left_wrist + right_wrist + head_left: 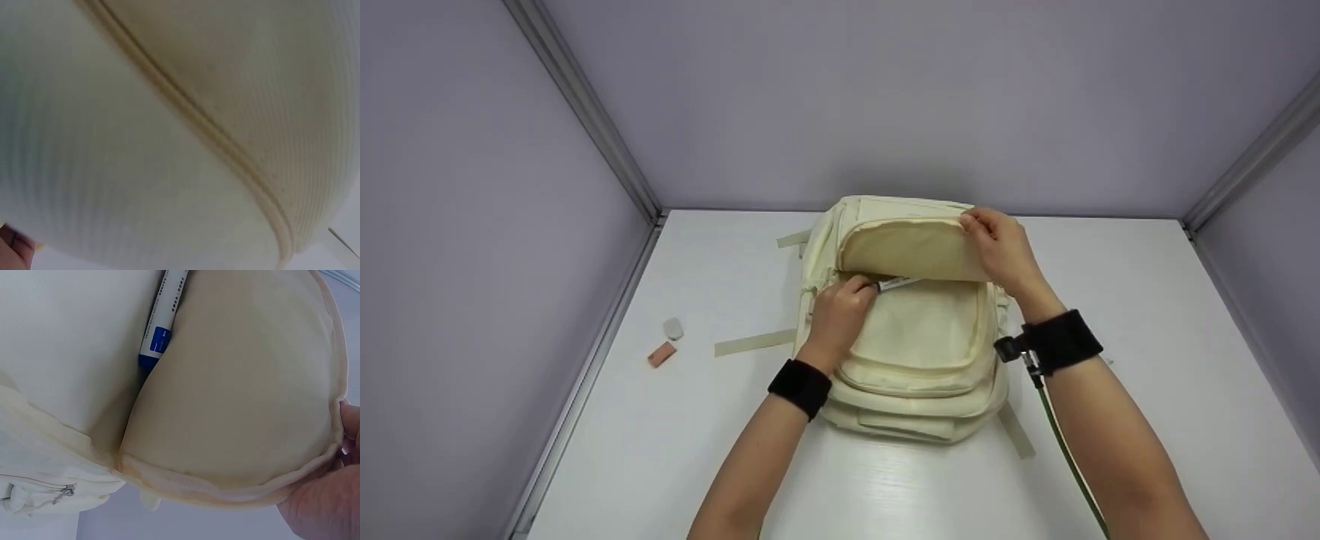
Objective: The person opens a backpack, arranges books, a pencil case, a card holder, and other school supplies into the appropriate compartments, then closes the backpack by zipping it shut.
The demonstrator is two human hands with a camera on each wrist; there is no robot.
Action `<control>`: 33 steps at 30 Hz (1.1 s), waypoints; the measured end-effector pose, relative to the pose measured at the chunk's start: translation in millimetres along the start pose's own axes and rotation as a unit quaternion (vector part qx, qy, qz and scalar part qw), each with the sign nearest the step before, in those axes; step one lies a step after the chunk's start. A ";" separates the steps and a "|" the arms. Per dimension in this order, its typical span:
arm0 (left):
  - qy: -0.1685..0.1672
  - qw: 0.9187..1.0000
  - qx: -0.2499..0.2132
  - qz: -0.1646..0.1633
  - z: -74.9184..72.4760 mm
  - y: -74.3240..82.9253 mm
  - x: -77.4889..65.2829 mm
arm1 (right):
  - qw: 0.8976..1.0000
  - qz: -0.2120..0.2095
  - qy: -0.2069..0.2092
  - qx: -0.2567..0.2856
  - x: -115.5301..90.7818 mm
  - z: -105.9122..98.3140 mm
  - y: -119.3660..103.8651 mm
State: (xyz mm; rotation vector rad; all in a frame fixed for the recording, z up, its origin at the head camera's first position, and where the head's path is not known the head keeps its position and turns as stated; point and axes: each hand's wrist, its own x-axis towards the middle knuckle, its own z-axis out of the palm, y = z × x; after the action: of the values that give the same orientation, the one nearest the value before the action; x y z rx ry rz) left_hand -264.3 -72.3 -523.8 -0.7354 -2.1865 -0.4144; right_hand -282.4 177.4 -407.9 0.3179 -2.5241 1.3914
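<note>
A cream backpack (922, 330) lies on the white table with its front pocket unzipped. The pocket's flap (911, 249) is raised, and my right hand (1003, 251) pinches its upper right edge. At the pocket's mouth, my left hand (841, 319) holds a white marker with blue ends (900, 283) near its left end. In the right wrist view the marker (164, 312) lies in the fold between pocket and flap; its upper part runs out of frame. Backpack fabric and a zipper line (191, 112) fill most of the left wrist view.
Left of the backpack lie a small orange block (661, 354) and a small whitish piece (673, 328). Flat straps (754, 343) stick out from under the bag. A green cable (1065, 450) runs down from the right wrist camera. Grey panels (922, 105) enclose the table.
</note>
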 end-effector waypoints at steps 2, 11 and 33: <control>-0.015 1.000 0.004 -0.002 -1.3 0.6 -1.1 | 1.000 -0.002 -0.001 -0.002 0.1 -0.2 0.3; 0.031 0.999 -0.023 -0.009 -22.0 -10.1 -8.4 | 1.000 0.008 -0.003 -0.010 0.0 -1.6 2.8; -0.226 0.849 0.108 -0.465 -104.9 -167.5 -130.3 | 1.000 0.013 -0.002 -0.014 -1.3 1.5 3.1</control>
State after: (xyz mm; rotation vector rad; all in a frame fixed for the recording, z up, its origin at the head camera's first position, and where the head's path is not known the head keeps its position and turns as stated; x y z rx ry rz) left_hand -239.4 -304.1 -564.8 0.4745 -2.8818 -0.4790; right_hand -282.3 177.8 -411.5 0.2832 -2.5569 1.3638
